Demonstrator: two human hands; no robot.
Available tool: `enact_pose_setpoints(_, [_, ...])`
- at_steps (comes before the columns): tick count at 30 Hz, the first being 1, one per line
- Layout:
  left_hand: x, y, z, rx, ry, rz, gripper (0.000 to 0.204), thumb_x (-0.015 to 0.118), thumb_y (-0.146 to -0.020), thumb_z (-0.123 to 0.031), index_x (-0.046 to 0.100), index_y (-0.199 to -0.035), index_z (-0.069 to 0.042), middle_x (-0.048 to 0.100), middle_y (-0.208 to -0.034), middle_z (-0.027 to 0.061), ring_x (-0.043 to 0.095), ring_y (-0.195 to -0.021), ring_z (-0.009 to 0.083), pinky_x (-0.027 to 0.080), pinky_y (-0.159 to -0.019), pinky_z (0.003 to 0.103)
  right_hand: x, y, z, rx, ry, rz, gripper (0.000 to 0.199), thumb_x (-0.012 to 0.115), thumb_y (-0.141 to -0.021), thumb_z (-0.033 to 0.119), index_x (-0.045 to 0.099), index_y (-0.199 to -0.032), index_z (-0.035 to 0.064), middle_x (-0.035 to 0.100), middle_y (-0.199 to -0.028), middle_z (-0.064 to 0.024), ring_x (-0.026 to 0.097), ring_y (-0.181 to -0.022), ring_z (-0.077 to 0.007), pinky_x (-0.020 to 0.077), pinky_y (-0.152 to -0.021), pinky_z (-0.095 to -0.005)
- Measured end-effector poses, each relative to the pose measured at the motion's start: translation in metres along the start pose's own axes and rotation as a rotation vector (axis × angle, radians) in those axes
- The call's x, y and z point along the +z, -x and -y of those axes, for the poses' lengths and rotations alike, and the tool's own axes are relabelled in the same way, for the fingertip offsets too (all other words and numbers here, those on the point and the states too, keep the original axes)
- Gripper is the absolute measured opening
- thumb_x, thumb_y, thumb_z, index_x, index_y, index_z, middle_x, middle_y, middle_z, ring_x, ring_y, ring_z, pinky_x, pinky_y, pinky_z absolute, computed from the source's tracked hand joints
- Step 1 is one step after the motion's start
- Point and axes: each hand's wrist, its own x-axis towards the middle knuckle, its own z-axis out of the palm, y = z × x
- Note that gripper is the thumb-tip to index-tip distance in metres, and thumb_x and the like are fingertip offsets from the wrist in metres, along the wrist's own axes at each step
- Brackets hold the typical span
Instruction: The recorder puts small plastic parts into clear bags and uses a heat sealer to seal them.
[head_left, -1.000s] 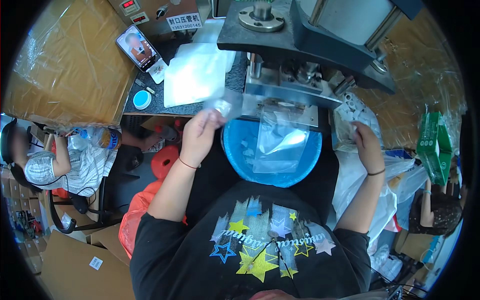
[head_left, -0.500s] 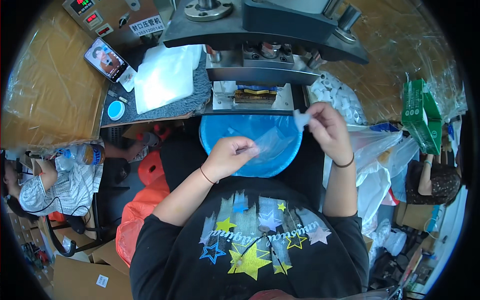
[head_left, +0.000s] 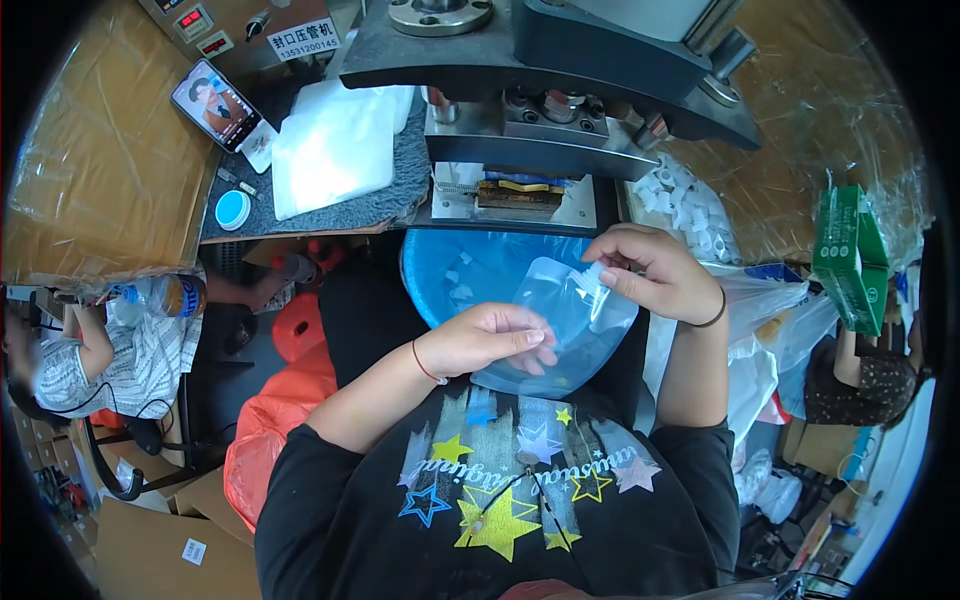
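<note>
A clear plastic pouch (head_left: 560, 305) lies spread between my hands above a blue basin (head_left: 432, 262) on my lap. My left hand (head_left: 495, 338) grips its left side, thumb in front and fingers partly hidden by the film. At the pouch's upper right corner, my right hand (head_left: 655, 275) pinches a small white spout (head_left: 592, 276) between thumb and fingers. The spout is at the pouch's edge; whether it sits inside the opening I cannot tell. Small white pieces (head_left: 463, 292) lie in the basin.
A press machine (head_left: 540, 140) stands ahead, its metal bed (head_left: 455, 208) just beyond the basin. White spouts (head_left: 685, 210) are piled to its right. On the left are stacked clear pouches (head_left: 335, 155), a phone (head_left: 214, 106) and a blue-lidded jar (head_left: 232, 210). Other people sit at both sides.
My right hand has brought the white spout down and left to the pouch's corner. The pouch has come up out of the basin and now lies spread. My left hand has shifted right and nearer.
</note>
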Motion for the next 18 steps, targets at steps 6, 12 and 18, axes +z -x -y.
enact_pose_setpoints(6, [-0.007, 0.000, 0.001, -0.051, -0.019, -0.065, 0.027, 0.062, -0.100, -0.015, 0.062, -0.123, -0.002, 0.071, -0.114, 0.0142, 0.071, -0.097, 0.0204, 0.056, -0.085, 0.031, -0.002, 0.018, -0.022, 0.159, 0.125, -0.408, 0.032, 0.061, -0.097, 0.027, 0.067, -0.116, 0.0011, 0.063, -0.091, -0.0073, 0.059, -0.081, -0.0175, 0.0468, -0.072, -0.0300])
enact_pose_setpoints(12, [-0.004, -0.005, 0.000, -0.087, -0.035, -0.058, 0.029, 0.063, -0.098, -0.013, 0.060, -0.125, -0.002, 0.071, -0.114, 0.0142, 0.071, -0.098, 0.0192, 0.056, -0.084, 0.030, 0.030, 0.002, -0.009, 0.063, 0.096, -0.229, 0.040, 0.063, -0.094, 0.026, 0.064, -0.124, -0.0006, 0.067, -0.094, -0.0132, 0.062, -0.083, -0.0241, 0.0492, -0.077, -0.0327])
enact_pose_setpoints(18, [-0.009, -0.005, 0.002, -0.078, 0.021, -0.142, 0.027, 0.064, -0.097, -0.014, 0.061, -0.121, -0.002, 0.071, -0.113, 0.0139, 0.072, -0.092, 0.0189, 0.058, -0.078, 0.028, 0.000, 0.016, -0.037, 0.156, 0.846, -0.657, 0.035, 0.064, -0.090, 0.014, 0.062, -0.124, 0.0041, 0.064, -0.112, -0.0163, 0.065, -0.097, -0.0324, 0.0515, -0.085, -0.0413])
